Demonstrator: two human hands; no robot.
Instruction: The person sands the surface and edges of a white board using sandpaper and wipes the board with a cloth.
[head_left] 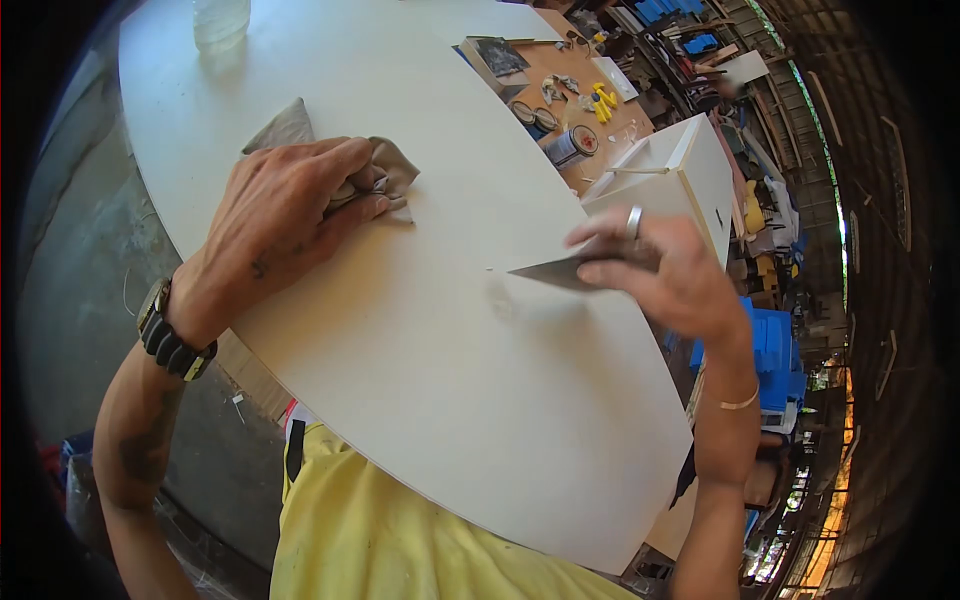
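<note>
A large white panel (400, 400) spreads out in front of me. My left hand (300, 205) is closed on a crumpled grey-beige cloth (285, 128) over the panel's left part. Between the fingers and thumb of my right hand (660, 265) is a thin dark flat scraper blade (545, 271), its tip pointing left, close above the panel. Just left of and below that tip, a small white speck and a faint smudge (500, 300) show on the surface. The right hand is slightly blurred.
A clear jar (221, 25) stands at the panel's far left. Beyond the right edge, a brown work table (610, 135) holds a metal can (572, 146), yellow clamps (603, 102) and crumpled scraps. A white box-like piece (650, 190) stands beside it; blue items lie farther right.
</note>
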